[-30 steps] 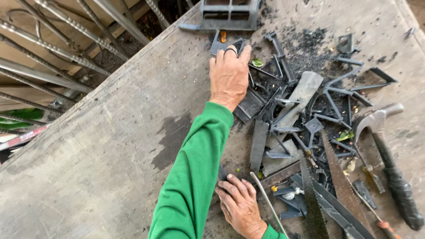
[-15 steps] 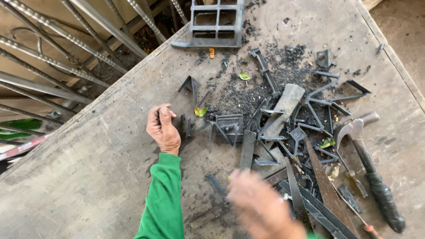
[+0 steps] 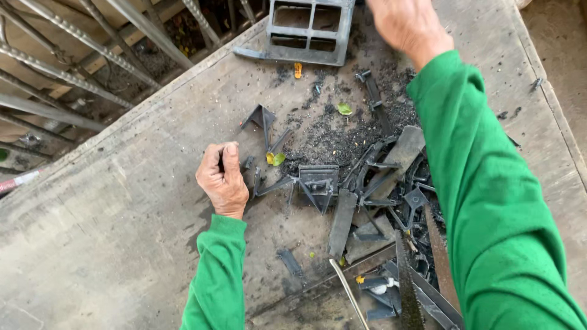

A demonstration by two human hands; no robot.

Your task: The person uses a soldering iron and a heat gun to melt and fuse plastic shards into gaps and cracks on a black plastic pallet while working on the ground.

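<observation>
Only the head cam here. My left hand (image 3: 223, 178) is curled into a loose fist on the worn table (image 3: 110, 244), fingers pressed together, maybe around a small dark scrap, can't tell for sure. Just beside it lies a dark frame piece (image 3: 318, 181), probably light, stiff and a bit brittle; I'd grab it by an outer bar. My right hand (image 3: 408, 24) is up near the grey crate (image 3: 310, 32), fingers cut off by the frame, so no idea on its grip. The crate looks empty. A saw blade (image 3: 408, 287) lies in the scrap pile.
</observation>
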